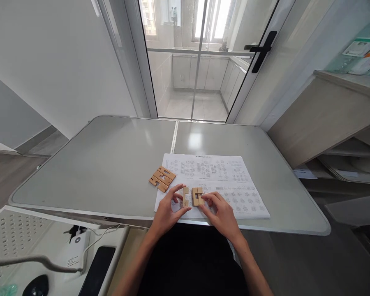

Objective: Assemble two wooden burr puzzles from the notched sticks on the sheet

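Observation:
My left hand (pixel 170 209) pinches a notched wooden puzzle piece (pixel 185 197) by its two ends, thumb at the bottom and fingers at the top. Just right of it, my right hand (pixel 221 213) grips a small block of joined wooden puzzle pieces (pixel 195 198) at its right side. A narrow gap separates the two. Both are over a printed instruction sheet (pixel 249 193) with rows of small diagrams. To the upper left lie several flat wooden pieces (pixel 162 178) side by side, with cut-outs and numbers, partly over the sheet's left edge.
The grey folding table (pixel 111 164) has a seam down its middle. At lower left, a white stand holds a phone (pixel 98 271), a black mouse (pixel 37 285) and a white power adapter (pixel 78 250) with cables. A wooden shelf (pixel 333 111) stands right; a glass door (pixel 200 74) is behind.

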The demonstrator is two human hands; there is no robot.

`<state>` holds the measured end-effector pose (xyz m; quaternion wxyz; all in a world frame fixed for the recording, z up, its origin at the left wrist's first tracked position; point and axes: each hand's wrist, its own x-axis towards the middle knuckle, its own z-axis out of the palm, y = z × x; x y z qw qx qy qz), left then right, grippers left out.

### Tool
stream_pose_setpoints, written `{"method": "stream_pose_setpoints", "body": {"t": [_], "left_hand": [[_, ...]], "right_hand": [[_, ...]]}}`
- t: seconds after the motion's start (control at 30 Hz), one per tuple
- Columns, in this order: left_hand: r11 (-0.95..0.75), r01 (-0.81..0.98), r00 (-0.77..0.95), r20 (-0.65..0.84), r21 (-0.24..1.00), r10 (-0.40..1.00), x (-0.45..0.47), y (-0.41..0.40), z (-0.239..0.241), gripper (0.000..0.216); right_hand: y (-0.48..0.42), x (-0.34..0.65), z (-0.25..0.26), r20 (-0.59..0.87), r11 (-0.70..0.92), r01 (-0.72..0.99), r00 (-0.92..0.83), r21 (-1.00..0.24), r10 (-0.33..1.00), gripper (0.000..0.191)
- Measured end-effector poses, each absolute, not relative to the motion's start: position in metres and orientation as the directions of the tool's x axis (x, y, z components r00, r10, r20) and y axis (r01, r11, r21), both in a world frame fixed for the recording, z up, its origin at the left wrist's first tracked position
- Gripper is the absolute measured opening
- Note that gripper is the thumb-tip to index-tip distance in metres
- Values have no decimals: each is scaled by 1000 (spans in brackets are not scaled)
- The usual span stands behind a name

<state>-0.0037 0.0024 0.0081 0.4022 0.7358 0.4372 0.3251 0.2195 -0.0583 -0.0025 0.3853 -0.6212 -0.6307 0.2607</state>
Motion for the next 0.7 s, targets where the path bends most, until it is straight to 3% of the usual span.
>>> {"method": "stream_pose_setpoints", "body": {"t": [0.17, 0.5, 0.6, 0.7], "left_hand": [[-294, 377, 404, 129, 878, 906, -4, 2, 7, 69], [-266, 386, 384, 108, 884, 917, -3, 2, 9, 70], [-268, 380, 383, 113, 885, 917, -3, 2, 9, 71], [-278, 371, 385, 125, 886, 914, -3, 2, 9, 71]], "right_hand": [[-58, 222, -4, 174, 124, 581, 31, -805, 984, 19], [-59, 225, -3, 147, 81, 415, 128, -906, 981, 21], [-59, 224, -5, 126, 55, 387, 161, -920, 979, 28], [-60, 223, -6, 94, 15, 354, 207, -935, 974, 49]]}}
